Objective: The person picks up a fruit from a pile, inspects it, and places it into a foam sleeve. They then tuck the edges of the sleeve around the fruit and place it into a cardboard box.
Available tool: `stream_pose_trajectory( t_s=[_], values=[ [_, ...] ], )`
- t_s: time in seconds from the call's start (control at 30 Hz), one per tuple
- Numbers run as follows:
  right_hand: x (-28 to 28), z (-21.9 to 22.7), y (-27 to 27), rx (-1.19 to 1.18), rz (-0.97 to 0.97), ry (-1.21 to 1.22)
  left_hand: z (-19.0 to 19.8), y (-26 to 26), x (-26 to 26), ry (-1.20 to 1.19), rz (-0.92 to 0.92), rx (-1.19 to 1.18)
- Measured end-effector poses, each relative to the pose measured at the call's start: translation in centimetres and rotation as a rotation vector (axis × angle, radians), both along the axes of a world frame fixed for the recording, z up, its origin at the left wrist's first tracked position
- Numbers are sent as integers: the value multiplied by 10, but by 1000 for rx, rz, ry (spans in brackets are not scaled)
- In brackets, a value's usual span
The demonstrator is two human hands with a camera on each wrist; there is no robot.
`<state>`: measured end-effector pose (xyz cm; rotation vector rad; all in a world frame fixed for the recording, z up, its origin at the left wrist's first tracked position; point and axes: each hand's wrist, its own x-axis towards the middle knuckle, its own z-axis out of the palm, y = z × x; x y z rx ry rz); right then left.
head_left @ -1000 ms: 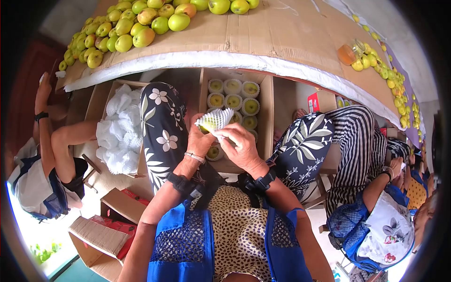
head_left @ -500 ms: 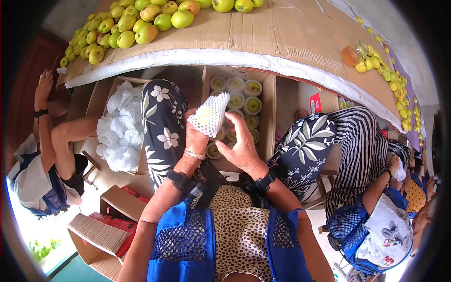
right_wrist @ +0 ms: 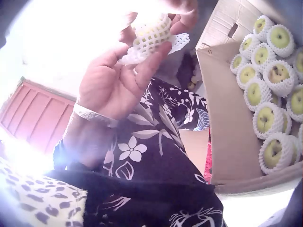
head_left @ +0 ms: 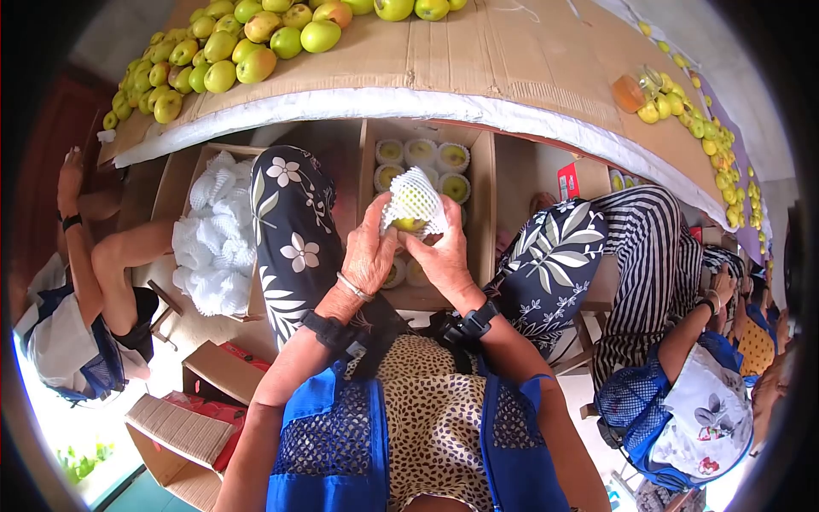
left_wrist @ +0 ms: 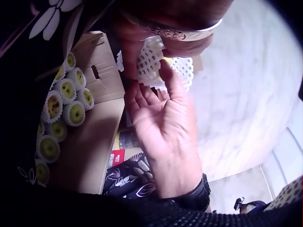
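A yellow-green apple [head_left: 408, 225] sits partly inside a white foam net [head_left: 414, 194], its bare side facing my body. Both hands hold it over the open carton: my left hand [head_left: 367, 258] grips the left side, thumb near the bare fruit, and my right hand [head_left: 444, 260] grips the right side. In the left wrist view the right palm [left_wrist: 163, 125] shows below the net [left_wrist: 150, 59]. The right wrist view shows the left hand [right_wrist: 116, 85], with a bracelet, under the netted fruit. Below, the cardboard carton [head_left: 485, 183] holds rows of netted apples [head_left: 453, 157].
A pile of loose foam nets [head_left: 213, 239] fills a box by my left knee. Many bare apples [head_left: 220, 77] lie on the cardboard-covered table [head_left: 478, 64] ahead. Other people sit on both sides. Empty-looking cartons [head_left: 175, 427] stand at the lower left.
The netted apple has moved right and turned, so its bare side faces me. My right hand, apart from it half a second ago, now grips it together with the left.
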<state>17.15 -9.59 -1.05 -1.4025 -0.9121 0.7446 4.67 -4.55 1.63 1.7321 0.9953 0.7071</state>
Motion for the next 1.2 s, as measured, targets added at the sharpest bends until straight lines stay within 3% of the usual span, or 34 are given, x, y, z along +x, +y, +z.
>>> stream_pose_trajectory(
  t_s=[0.17,0.27,0.37,0.5,0.63,0.73,0.77,0.8,0.87,0.93,0.97,1.0,1.07,1.13,1.2],
  values=[
    [4,7,-1,-28,-2,53,-2,-1,0,35,-66,146],
    [3,6,0,-53,0,40,-1,-1,1,57,-36,193],
    [4,1,-1,-55,-15,-30,2,2,2,65,74,392],
    [1,14,2,-36,-42,-93,9,2,0,64,107,420],
    [5,2,2,-57,31,-19,11,-3,4,-62,-97,412],
    [7,-5,3,-8,28,78,18,-4,1,-92,-188,181],
    [8,-6,3,-6,36,182,18,-3,-2,-166,-180,94],
    [8,-3,4,-6,44,285,11,-3,-3,-409,-149,-164],
    [9,4,4,1,108,348,0,5,-2,-510,140,-47],
    [11,4,0,64,211,545,-5,20,-4,-361,242,33],
    [11,7,-1,12,245,576,-7,19,0,-534,225,-228],
    [11,10,0,-30,278,511,-8,21,2,-703,206,-484],
    [10,15,-2,-111,336,380,-25,29,1,-623,163,-320],
    [10,15,-5,-140,357,409,-14,26,-1,-680,15,-622],
    [12,14,-5,-141,391,393,-25,22,0,-766,102,-674]
  ],
)
